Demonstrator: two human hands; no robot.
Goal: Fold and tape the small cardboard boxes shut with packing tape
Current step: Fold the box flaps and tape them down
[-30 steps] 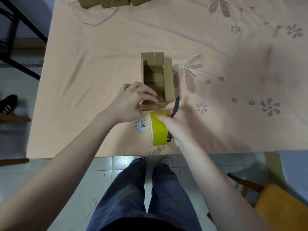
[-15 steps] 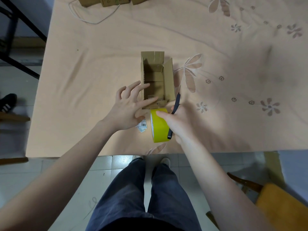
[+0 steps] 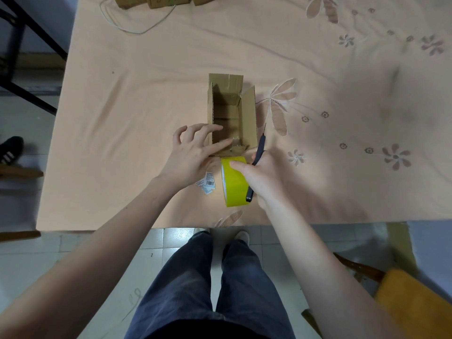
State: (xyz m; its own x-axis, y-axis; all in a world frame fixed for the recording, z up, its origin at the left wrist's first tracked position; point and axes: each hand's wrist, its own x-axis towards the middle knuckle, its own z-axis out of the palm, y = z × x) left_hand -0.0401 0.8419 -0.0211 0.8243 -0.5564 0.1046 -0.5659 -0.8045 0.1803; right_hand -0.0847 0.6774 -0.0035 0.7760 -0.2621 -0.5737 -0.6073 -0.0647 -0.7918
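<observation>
Both hands are down by the near end of the box. Left hand has its fingers spread out straight, fingertips touching the near-left corner of the small cardboard box, nothing gripped. Right hand is wrapped around a yellow roll of packing tape standing on edge right at the box's near end, and the same hand also holds a dark, thin tool poking up past the box's right side. Can't tell exactly what the tool is, most of it is hidden by the palm.

Box sits open-topped near the middle of the table, flaps up. A little barcode label is half covered by the left wrist. More cardboard boxes at the far edge are cut off by the frame, with a loose white cord next to them.

Table has a peach cloth with a flower print, wrinkled. Tiled floor below, a yellow-cushioned chair bottom right, black frame legs off to the left. Tape roll sits close to the table's near edge; plenty of bare cloth left and right of the box.
</observation>
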